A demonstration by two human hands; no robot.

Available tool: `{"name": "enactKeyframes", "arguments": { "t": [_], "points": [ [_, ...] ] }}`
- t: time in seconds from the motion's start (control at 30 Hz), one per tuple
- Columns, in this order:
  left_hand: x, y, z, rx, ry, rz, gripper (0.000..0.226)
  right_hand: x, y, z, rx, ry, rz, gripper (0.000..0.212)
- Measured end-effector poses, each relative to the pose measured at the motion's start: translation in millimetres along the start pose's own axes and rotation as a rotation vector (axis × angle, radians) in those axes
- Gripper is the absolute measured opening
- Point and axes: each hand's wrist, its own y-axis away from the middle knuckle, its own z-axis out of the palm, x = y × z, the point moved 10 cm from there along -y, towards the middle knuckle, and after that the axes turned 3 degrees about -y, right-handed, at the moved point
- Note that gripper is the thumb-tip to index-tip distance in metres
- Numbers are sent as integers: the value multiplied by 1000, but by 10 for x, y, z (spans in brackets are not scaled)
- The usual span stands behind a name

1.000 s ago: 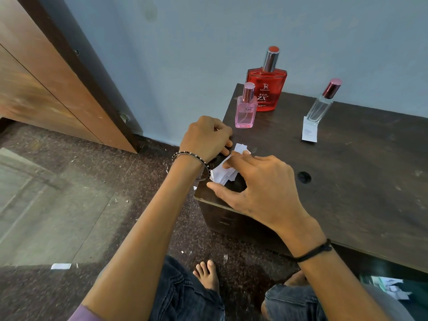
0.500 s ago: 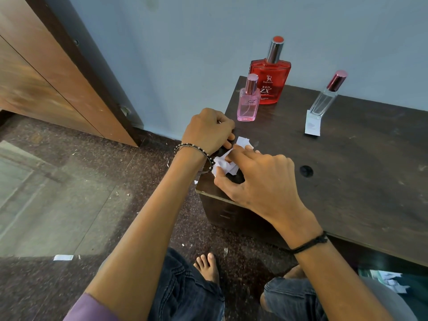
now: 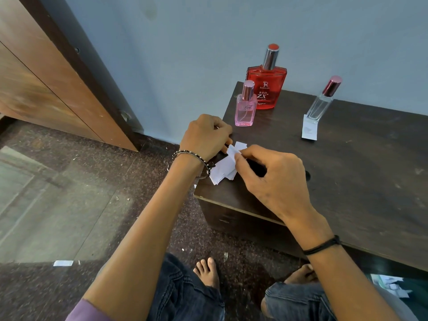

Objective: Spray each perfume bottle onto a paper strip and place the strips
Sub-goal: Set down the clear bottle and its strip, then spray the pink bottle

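Observation:
Three perfume bottles stand at the back of a dark wooden table [image 3: 361, 172]: a small pink bottle [image 3: 246, 107], a large red bottle [image 3: 266, 85] behind it, and a slim clear bottle [image 3: 320, 103] with a maroon cap to the right. One white paper strip [image 3: 309, 127] lies in front of the clear bottle. A small pile of white paper strips [image 3: 223, 169] sits at the table's near left corner. My left hand [image 3: 205, 136] is closed over the pile's far end. My right hand [image 3: 273, 179] pinches one strip from the pile between thumb and forefinger.
A blue wall rises behind the table, and a wooden door stands at left. The speckled floor holds a stray paper strip [image 3: 63, 263] and scraps. My bare feet and jeans-clad knees are below the table edge. More papers [image 3: 391, 284] lie at bottom right.
My right hand has lifted from flat on the pile to a pinch on one strip, raising its end. My left hand stays on the pile.

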Motion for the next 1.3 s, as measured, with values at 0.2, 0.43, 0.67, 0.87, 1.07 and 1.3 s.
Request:
{"name": "enactKeyframes", "arguments": {
  "t": [0.2, 0.43, 0.67, 0.87, 1.07, 1.3],
  "points": [
    [205, 67, -199, 171, 113, 132, 19, 196, -15, -286, 90, -164, 113, 16],
    [297, 222, 73, -66, 307, 46, 48, 269, 43, -597, 195, -124, 30, 14],
    [250, 272, 442, -344, 506, -106, 42, 121, 144, -361, 24, 124, -264, 29],
    [174, 194, 423, -320, 555, -89, 27, 198, 85, -316, -21, 1, -152, 30],
    [166, 202, 428, -360, 565, -54, 19, 277, 4, -383, 111, -78, 23, 26],
    [124, 175, 304, -231, 395, 46, 26, 453, -213, -245, 147, -114, 269, 31]
  ]
}}
